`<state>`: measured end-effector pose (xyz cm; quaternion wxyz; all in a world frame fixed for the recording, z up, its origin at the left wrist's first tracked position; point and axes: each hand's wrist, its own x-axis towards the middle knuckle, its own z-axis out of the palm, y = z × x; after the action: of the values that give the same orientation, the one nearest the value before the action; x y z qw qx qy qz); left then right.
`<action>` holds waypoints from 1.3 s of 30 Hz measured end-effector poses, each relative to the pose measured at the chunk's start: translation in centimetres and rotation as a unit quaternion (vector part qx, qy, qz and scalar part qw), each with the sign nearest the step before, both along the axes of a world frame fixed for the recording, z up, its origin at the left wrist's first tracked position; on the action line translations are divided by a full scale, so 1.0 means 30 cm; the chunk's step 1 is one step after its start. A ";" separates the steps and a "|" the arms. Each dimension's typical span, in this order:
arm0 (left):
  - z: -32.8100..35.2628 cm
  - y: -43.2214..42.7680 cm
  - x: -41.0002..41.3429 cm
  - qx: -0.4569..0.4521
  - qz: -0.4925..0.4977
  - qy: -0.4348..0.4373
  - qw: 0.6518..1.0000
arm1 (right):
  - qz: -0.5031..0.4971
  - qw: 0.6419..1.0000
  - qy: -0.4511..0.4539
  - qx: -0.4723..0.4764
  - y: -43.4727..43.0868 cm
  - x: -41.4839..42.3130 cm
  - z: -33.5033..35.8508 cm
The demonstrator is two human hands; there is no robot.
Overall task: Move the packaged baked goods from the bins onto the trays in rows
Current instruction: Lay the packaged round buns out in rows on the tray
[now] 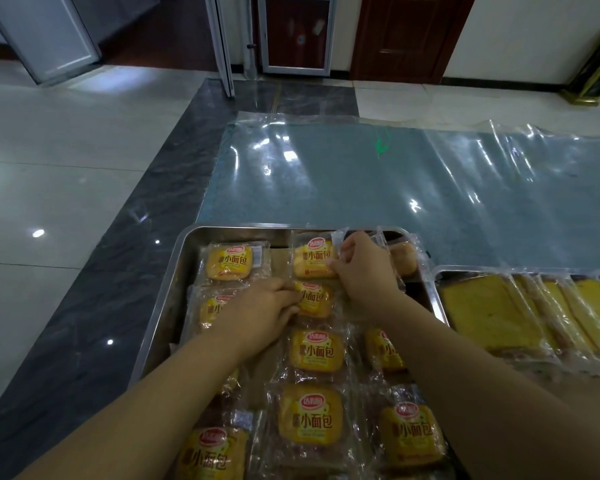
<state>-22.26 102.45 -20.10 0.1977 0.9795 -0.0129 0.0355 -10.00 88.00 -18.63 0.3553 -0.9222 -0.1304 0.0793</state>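
Sitting at the far edge of the steel tray [174,268], the bread packet [314,259] lies just ahead of both hands, nearer the right hand [364,268], which pinches its wrapper edge, while the left hand [257,306] presses flat, fingers loosely curled, on 1 packet [314,299] behind it.

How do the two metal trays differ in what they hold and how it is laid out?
The near tray holds small square buns in printed wrappers with a red logo; the right tray holds long yellow cake slices in clear wrap. The buns lie flat in separate columns with gaps, while the slices overlap one another, leaning. Both hands, left hand and right hand, work over the near tray; none touch the right tray. Both trays are shiny metal with raised rims.
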 end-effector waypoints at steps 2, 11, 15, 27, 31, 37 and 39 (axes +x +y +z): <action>-0.006 0.000 -0.006 0.007 -0.008 0.003 1.000 | 0.033 0.998 0.014 -0.044 0.006 -0.007 -0.003; 0.022 -0.002 -0.003 0.008 0.016 -0.012 1.000 | 0.103 0.988 -0.011 -0.115 -0.049 -0.015 0.078; 0.060 -0.054 0.044 -0.005 0.021 -0.042 0.999 | 0.010 0.994 -0.100 -0.039 -0.156 -0.003 0.111; -0.009 -0.316 0.267 0.021 0.017 0.011 1.000 | -0.070 0.993 0.003 -0.095 -0.330 0.077 0.067; -0.018 -0.326 0.294 0.022 0.030 -0.023 0.999 | -0.063 0.996 0.005 -0.066 -0.349 0.091 0.046; 0.034 -0.303 0.274 -0.194 0.105 -0.071 0.973 | -0.103 0.988 -0.058 0.099 -0.385 0.081 0.065; 0.052 -0.294 0.264 -0.292 0.149 -0.056 0.943 | -0.121 0.982 -0.060 0.135 -0.395 0.077 0.073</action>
<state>-14.34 93.62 -18.56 0.4665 0.8659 0.1329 0.1220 -7.68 76.15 -16.44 0.4752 -0.8777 -0.0482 -0.0383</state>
